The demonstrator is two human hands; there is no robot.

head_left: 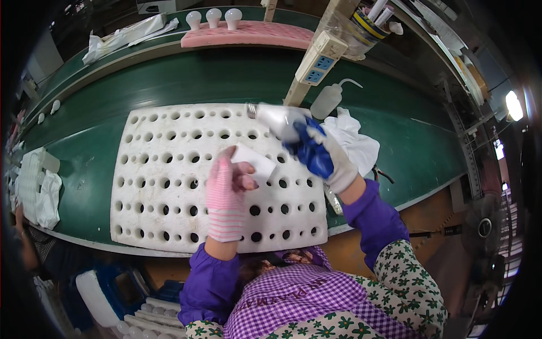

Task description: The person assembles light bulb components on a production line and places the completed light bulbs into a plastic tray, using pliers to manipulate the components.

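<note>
My left hand (227,189), in a pink-and-white striped glove that leaves fingertips bare, is closed on a small white rectangular piece (257,164); whether it is cloth, paper or foam I cannot tell. Blurred by motion, my right hand (323,150) in a white glove with blue fingers grips a white light bulb (276,117). The bulb lies tilted, its metal screw base pointing left. Both hands are over a white foam board (151,175) with rows of large and small round holes.
The foam board rests on a green workbench (84,164). Beyond its right corner are a squeeze bottle (326,100), a crumpled white cloth (355,138) and a post with a socket strip (320,59). Several bulbs (213,18) stand on pink foam (248,35) at the back.
</note>
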